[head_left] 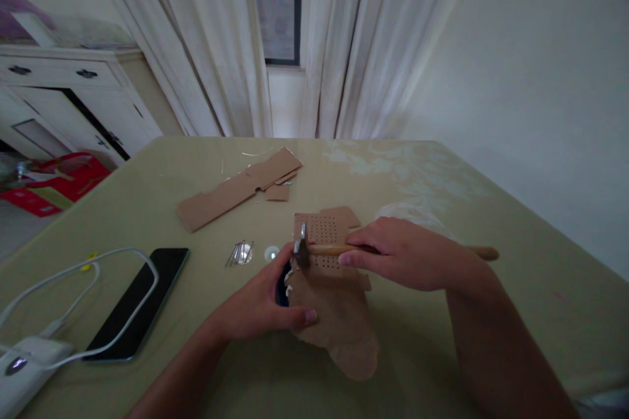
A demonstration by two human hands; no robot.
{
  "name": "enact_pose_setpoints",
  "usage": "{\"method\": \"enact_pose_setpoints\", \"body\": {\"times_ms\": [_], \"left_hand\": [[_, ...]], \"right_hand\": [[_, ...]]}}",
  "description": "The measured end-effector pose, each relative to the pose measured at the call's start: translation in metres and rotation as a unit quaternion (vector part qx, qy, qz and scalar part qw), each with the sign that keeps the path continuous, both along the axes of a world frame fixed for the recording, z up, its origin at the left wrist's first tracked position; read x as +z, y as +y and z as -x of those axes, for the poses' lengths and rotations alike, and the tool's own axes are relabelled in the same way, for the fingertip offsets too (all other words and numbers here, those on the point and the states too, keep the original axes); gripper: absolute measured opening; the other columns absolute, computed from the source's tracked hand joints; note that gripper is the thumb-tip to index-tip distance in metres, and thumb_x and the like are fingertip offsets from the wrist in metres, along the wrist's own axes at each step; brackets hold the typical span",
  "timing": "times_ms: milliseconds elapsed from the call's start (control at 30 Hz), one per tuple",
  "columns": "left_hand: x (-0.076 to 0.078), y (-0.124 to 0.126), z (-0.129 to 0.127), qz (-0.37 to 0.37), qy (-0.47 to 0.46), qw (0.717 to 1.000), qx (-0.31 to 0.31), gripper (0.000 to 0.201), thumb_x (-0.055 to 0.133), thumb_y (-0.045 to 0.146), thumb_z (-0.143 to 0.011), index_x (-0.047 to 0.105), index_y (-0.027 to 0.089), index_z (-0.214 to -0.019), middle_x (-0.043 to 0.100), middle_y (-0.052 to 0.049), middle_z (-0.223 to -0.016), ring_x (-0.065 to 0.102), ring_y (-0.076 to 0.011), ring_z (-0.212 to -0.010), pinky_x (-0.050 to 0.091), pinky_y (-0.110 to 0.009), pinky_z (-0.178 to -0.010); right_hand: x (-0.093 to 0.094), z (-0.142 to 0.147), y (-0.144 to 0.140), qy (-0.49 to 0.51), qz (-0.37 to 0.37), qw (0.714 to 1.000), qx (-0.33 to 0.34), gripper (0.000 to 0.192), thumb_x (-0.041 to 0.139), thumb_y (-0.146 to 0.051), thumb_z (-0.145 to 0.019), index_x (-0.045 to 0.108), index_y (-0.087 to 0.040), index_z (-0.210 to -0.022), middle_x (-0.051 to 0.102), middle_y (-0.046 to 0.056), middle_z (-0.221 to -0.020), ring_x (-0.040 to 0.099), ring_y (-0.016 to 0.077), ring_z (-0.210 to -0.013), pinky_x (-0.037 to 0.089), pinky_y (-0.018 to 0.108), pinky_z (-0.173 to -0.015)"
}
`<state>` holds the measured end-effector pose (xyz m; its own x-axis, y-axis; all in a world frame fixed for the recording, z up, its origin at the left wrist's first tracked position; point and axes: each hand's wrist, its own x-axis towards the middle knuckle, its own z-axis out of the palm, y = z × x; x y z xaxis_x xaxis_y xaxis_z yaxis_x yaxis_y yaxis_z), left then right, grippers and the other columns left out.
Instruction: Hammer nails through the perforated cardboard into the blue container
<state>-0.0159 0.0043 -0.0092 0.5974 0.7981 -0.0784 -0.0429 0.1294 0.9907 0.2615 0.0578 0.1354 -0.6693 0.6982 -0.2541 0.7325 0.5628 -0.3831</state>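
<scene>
My right hand point(405, 254) is closed round the wooden handle of a small hammer point(327, 250). The hammer lies sideways, its metal head over the left edge of a brown cardboard piece point(334, 304) with rows of small holes. Whether the head touches the cardboard I cannot tell. My left hand point(255, 304) grips that piece at its torn left edge, thumb on top and fingers around the far side. Something dark blue point(282, 285) shows between the left hand and the cardboard, mostly hidden. Several nails point(240, 253) lie on the table left of the hands, beside a small round clear disc point(271, 253).
Cardboard strips point(236, 193) lie farther back on the table point(206, 275). At left are a black phone point(142, 301), a white cable point(147, 265) and a white power strip point(32, 366). Crumpled clear plastic point(415, 213) sits behind my right hand.
</scene>
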Motion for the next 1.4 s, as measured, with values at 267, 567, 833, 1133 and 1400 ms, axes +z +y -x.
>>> {"method": "enact_pose_setpoints", "body": {"times_ms": [267, 567, 833, 1133, 1400], "left_hand": [[0.0, 0.001, 0.002, -0.033, 0.038, 0.999, 0.015, 0.104, 0.094, 0.037, -0.083, 0.035, 0.031, -0.168, 0.05, -0.015, -0.169, 0.049, -0.041, -0.155, 0.047, -0.057, -0.125], [-0.004, 0.001, 0.002, -0.041, 0.043, 0.998, 0.015, 0.109, 0.093, 0.041, -0.083, 0.031, 0.031, -0.172, 0.048, -0.015, -0.171, 0.049, -0.0418, -0.155, 0.044, -0.058, -0.127], [0.005, 0.003, 0.002, -0.074, 0.075, 0.994, 0.023, 0.108, 0.097, 0.043, -0.078, 0.038, 0.03, -0.167, 0.044, -0.016, -0.172, 0.052, -0.0412, -0.151, 0.041, -0.06, -0.127], [0.009, 0.014, 0.015, -0.088, 0.083, 0.992, 0.037, 0.112, 0.087, 0.058, -0.085, 0.024, 0.032, -0.174, 0.051, -0.02, -0.164, 0.059, -0.0379, -0.143, 0.046, -0.06, -0.12], [0.013, 0.025, 0.029, -0.271, 0.466, 0.783, 0.312, 0.041, 0.056, 0.048, -0.105, 0.065, 0.021, -0.135, 0.073, -0.007, -0.098, 0.072, -0.0277, -0.09, 0.053, -0.039, -0.082]], "right_hand": [[-0.002, 0.003, -0.001, -0.004, -0.001, 1.0, 0.003, 0.045, 0.055, -0.05, -0.112, 0.074, -0.018, -0.086, 0.073, 0.004, -0.082, 0.062, 0.018, -0.073, 0.034, 0.032, -0.067], [-0.002, 0.005, -0.003, 0.0, -0.005, 1.0, 0.011, 0.043, 0.056, -0.048, -0.112, 0.073, -0.019, -0.085, 0.07, 0.002, -0.077, 0.059, 0.0168, -0.07, 0.031, 0.032, -0.065], [0.006, -0.001, -0.008, 0.111, -0.077, 0.989, -0.068, 0.047, 0.054, -0.054, -0.112, 0.064, -0.021, -0.081, 0.061, -0.002, -0.069, 0.053, 0.0145, -0.065, 0.03, 0.032, -0.064], [-0.056, -0.007, -0.018, 0.46, -0.134, 0.819, -0.316, 0.053, 0.051, -0.071, -0.107, 0.05, -0.025, -0.081, 0.04, -0.007, -0.065, 0.037, 0.0128, -0.053, 0.028, 0.028, -0.049], [-0.091, -0.018, -0.016, 0.619, -0.214, 0.664, -0.361, 0.049, 0.056, -0.066, -0.107, 0.051, -0.027, -0.079, 0.037, -0.009, -0.058, 0.035, 0.0126, -0.047, 0.029, 0.027, -0.045]]}}
